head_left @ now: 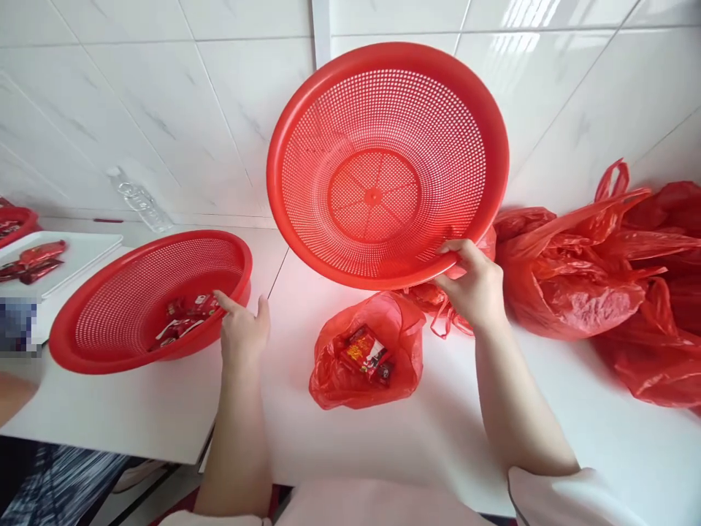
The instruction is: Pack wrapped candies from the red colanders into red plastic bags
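Observation:
My right hand (475,285) grips the lower right rim of a red plastic colander (383,102). The colander is raised and tilted, with its bare inside facing me. My left hand (244,325) is at the right edge of a second red colander (71,336), its index finger stretched over the rim and its thumb apart. Whether it touches that rim I cannot tell. Several red-wrapped packets (191,314) lie inside the left colander. Between my arms, below the raised colander, stands an open red plastic bag (334,372) with packets (366,351) in it.
Filled red plastic bags (569,285) crowd the right side. A clear bottle (145,208) is by the tiled wall. At the left are a white tray (90,252) with red packets, another red basket (27,219) and a person's arm (16,394).

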Motion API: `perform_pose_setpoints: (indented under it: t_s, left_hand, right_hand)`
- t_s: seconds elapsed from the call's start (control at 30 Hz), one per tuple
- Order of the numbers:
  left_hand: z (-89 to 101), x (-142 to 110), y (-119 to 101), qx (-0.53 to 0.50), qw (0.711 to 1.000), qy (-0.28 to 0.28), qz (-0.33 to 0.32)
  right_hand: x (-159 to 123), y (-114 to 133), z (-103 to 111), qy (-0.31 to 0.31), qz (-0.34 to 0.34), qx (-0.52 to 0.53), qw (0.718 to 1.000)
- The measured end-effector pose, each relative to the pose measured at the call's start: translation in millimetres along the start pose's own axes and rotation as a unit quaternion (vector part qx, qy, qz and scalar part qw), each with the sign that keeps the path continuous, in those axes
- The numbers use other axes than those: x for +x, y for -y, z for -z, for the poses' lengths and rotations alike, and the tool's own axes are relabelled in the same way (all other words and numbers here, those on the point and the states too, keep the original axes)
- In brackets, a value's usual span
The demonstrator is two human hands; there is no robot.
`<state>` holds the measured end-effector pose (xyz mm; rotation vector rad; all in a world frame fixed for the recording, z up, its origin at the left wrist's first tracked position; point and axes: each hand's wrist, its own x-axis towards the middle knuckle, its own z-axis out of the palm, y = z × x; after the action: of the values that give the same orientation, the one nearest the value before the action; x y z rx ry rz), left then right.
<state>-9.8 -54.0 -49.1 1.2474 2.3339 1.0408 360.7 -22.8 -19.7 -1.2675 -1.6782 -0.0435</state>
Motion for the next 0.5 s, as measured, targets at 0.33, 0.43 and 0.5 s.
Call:
perform_pose_setpoints:
  t_s: [0.33,0.43,0.5]
  left_hand:
    - [-14.7,8,0,-0.008,0.997,-0.017,-0.070]
    - [-22.9,4,-2,-0.049,0.993,0.014,-0.110]
    - [-31.1,2,-3,-0.074,0.988,0.027,-0.135]
  right_hand:
    - [5,-18,21,-0.073,-0.047,0.061,0.994]
    - [7,-21,21,-0.093,-0.057,0.077,0.991]
    - [7,-21,21,-0.096,-0.056,0.090,0.990]
